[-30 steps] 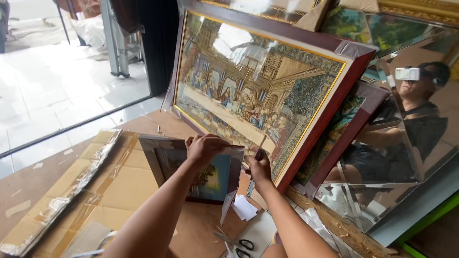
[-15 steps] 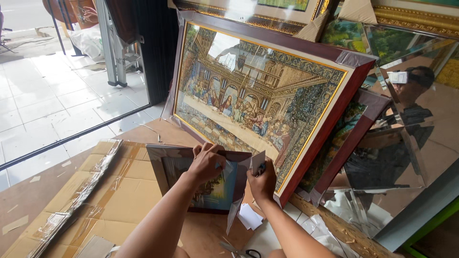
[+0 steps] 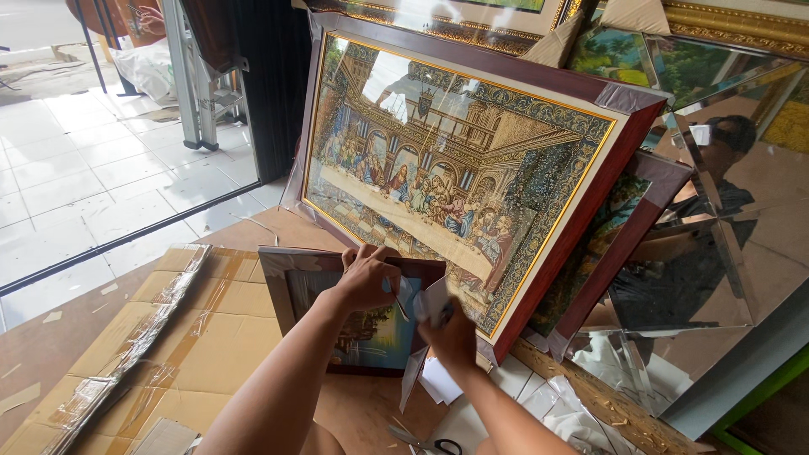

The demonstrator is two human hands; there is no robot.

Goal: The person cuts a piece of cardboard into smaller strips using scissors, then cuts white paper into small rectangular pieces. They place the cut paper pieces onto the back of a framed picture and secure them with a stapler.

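— Head view: where's the small framed picture (image 3: 354, 312)?
— Leaning just in front of the big framed tapestry (image 3: 455, 168). Left hand (image 3: 368, 276) grips its top edge; right hand (image 3: 451, 335) has fingers closed on a clear plastic strip (image 3: 415, 371).

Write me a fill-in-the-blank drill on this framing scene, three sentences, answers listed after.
1. The left hand grips the top edge of the small framed ____.
2. The large framed picture leans upright behind the small one, and its frame is dark ____.
3. On the floor by the right hand lies a pair of ____.

Missing words: picture; red; scissors
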